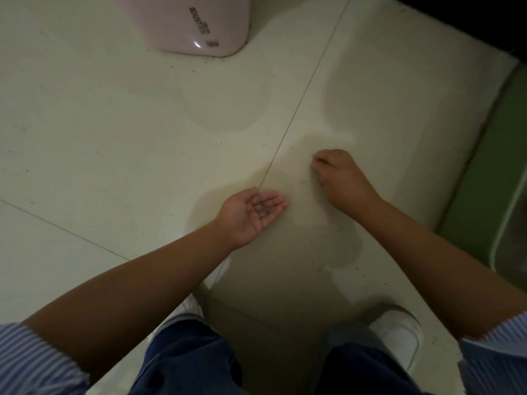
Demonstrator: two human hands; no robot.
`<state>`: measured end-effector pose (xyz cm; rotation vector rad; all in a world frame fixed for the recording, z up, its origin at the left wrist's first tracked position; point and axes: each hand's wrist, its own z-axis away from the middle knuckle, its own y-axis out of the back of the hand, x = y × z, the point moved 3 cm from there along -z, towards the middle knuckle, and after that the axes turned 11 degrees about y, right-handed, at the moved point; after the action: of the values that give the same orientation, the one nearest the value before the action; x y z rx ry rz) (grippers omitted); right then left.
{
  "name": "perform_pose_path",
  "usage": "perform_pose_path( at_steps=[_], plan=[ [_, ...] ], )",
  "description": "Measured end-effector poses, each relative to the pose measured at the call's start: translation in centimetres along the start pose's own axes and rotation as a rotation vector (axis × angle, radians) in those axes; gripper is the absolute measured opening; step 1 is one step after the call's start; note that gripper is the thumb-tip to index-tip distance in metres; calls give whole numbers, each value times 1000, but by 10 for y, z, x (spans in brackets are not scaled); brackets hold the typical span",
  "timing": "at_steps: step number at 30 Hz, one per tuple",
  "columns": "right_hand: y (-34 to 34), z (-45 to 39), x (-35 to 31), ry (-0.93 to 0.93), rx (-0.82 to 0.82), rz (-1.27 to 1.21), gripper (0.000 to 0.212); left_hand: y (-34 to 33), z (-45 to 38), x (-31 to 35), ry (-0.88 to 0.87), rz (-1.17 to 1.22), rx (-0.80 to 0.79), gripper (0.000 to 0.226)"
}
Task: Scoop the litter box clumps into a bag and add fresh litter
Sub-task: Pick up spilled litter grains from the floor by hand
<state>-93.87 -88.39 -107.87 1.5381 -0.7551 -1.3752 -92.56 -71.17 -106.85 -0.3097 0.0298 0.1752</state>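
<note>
I judge this to be clean-up around the main job: I see loose litter grains gathered in my left hand, which lies palm up and cupped, fingers relaxed and nearly straight, just above the floor. My right hand is down at the floor with its fingers curled in, fingertips close together as if pinching up a grain; whether it actually has one I cannot tell, as the fingertips are too small and dim. Small dark specks lie scattered over the tiles, thickest near the pink container at the top, so picking up is not finished.

As for the scooping and the fresh litter, I cannot judge either from here. No bag and no scoop are in view. The green box at the right edge may be the litter box, but only its rim and a pale corner show, and its contents are hidden. The pink container is cut off by the frame, and I see nothing of its inside. The only holder with visible contents is my left palm.
</note>
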Motion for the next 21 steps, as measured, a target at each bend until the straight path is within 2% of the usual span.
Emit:
perform_pose_path(
  at_steps=[3,6,10,13,15,18,21],
  plan=[
    [0,16,3,33,-83,2,20,2,0,1,5,21,1,43],
    [-1,36,4,143,-91,42,26,2,-2,0,6,20,-4,43],
    [0,24,1,194,-127,85,20,3,-4,-1,-6,14,-16,53],
    [6,15,0,277,-109,167,31,3,-2,0,-8,-8,-5,46],
    [8,14,-2,290,-74,219,29,3,-1,0,-7,-11,-1,43],
    [4,16,-7,264,-37,253,20,2,1,0,-6,9,-3,42],
    [-2,16,-7,82,27,125,20,2,1,1,-3,34,-8,42]
  ],
)
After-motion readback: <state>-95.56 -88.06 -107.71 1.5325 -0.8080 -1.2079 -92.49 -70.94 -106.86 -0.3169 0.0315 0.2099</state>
